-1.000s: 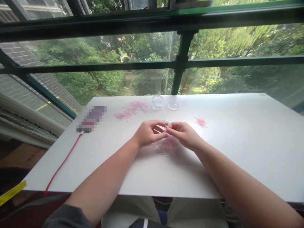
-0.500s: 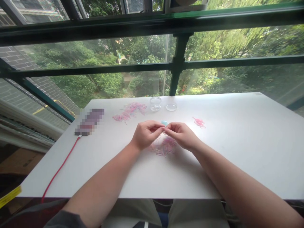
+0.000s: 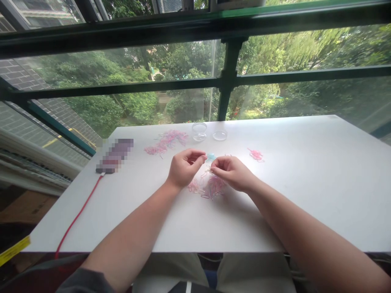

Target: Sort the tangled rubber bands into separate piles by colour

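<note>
Loops like small rubber bands lie in a pink and lilac pile [image 3: 215, 186] on the white table, just below my hands. My right hand [image 3: 230, 173] pinches a thin pale yellowish rubber band [image 3: 208, 170] between thumb and forefinger, over the pile's upper edge. To its left, my left hand [image 3: 186, 167] is closed with thumb and fingertips close together; whether anything is between them I cannot make out. A small light-blue cluster [image 3: 210, 157] of bands lies just beyond the fingertips, between the two hands.
Farther back stand a clear round container [image 3: 199, 132] and a shallow clear dish [image 3: 220, 135]. Another band pile [image 3: 168, 142] spreads at back left, a small pink one [image 3: 255, 154] at right. A blurred-out phone-like object [image 3: 116, 156] with a red cable [image 3: 81, 213] lies left.
My hands, fingertips together before, have parted; the left moved slightly left and up. The pale band now shows at my right fingertips, and the blue cluster is more visible.
</note>
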A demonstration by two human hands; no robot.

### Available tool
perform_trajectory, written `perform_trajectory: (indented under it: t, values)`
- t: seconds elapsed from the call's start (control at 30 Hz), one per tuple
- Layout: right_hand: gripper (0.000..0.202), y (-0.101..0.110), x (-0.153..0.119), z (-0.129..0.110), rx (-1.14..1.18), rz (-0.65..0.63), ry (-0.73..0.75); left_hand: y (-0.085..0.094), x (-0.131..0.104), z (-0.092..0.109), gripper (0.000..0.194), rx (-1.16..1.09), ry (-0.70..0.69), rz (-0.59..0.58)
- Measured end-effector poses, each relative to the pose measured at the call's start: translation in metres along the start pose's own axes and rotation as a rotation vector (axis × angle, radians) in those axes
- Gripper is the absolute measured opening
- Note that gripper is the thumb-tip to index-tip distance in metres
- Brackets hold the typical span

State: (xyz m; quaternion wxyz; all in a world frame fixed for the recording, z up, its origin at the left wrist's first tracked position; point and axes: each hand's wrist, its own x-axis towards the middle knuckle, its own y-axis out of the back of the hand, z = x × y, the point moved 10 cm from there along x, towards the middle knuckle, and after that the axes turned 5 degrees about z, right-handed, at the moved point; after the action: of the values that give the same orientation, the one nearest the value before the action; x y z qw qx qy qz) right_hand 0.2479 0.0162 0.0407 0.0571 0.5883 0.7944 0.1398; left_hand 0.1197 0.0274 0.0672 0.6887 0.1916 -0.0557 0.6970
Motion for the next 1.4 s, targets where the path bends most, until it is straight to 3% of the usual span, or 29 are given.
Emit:
perform_trajectory:
  t: [0.23, 0.5, 0.73, 1.0, 1.4]
  values:
    - [0.019, 0.012, 0.002, -0.004, -0.068, 0.107, 0.052, -0.026, -0.011, -0.024, 0.023, -0.141, 0.276, -0.169]
    - [0.013, 0.021, -0.003, -0.016, -0.281, 0.247, 0.142, -0.044, -0.026, -0.038, 0.029, -0.442, 0.555, -0.162]
    - [0.008, 0.017, -0.009, -0.035, -0.383, 0.254, 0.276, -0.057, -0.038, -0.044, 0.028, -0.731, 0.769, -0.128]
    - [0.013, 0.007, -0.012, -0.048, -0.607, 0.210, 0.424, -0.065, -0.046, -0.042, 0.025, -0.752, 0.786, -0.167]
    - [0.019, 0.016, -0.015, -0.053, -0.661, 0.242, 0.436, -0.060, -0.042, -0.050, 0.019, -0.807, 0.812, -0.117]
